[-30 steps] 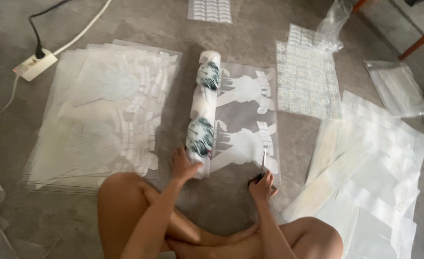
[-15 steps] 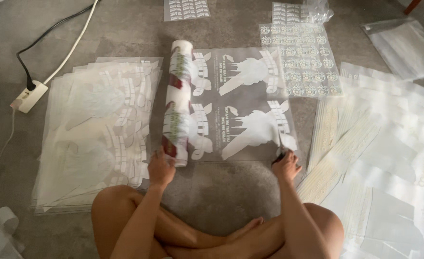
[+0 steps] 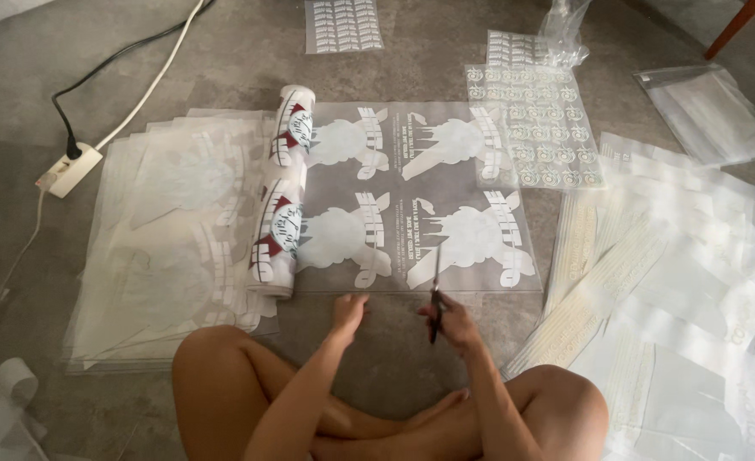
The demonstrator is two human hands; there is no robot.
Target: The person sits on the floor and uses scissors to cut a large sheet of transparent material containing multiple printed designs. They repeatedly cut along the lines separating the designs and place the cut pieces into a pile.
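Here the right hand (image 3: 456,318) grips scissors (image 3: 436,294) at the film sheet's (image 3: 411,201) near edge, left hand (image 3: 348,312) spread.

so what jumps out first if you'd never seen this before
First the clear printed film sheet spread flat on the floor in the middle, with white figures on it, its left end wound into a roll. At its near edge the right hand holds scissors with blades on the film, and the left hand rests beside it. Stacks of pale sheets lie on both sides.
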